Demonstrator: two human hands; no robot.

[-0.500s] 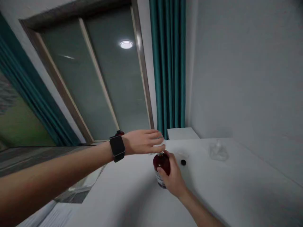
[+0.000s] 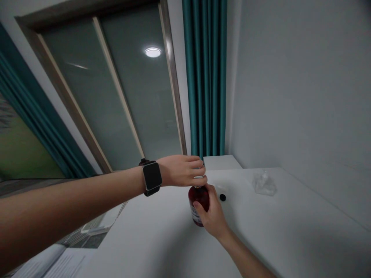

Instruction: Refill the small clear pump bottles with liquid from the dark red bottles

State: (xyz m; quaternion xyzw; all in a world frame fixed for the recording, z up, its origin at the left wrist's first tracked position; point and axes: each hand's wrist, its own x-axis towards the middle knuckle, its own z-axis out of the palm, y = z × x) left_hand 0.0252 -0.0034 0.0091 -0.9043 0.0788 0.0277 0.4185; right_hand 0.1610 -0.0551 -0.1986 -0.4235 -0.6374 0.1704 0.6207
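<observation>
A small dark red bottle (image 2: pixel 198 197) with a pale label stands on a white table (image 2: pixel 284 231). My right hand (image 2: pixel 213 216) wraps around its body from the near side. My left hand (image 2: pixel 185 170), with a dark smartwatch (image 2: pixel 152 177) on the wrist, reaches in from the left and pinches a small clear item right over the bottle's neck; what that item is I cannot make out. A small black cap (image 2: pixel 222 197) lies on the table just right of the bottle.
A crumpled clear plastic piece (image 2: pixel 264 183) lies farther right on the table. A white box-like block (image 2: pixel 222 162) sits at the back corner against the teal curtain (image 2: pixel 206 77). A wall runs along the right; a window fills the left.
My left hand has turned at the wrist above the bottle's neck, so the watch face now points toward me. The bottle and my right hand have stayed put.
</observation>
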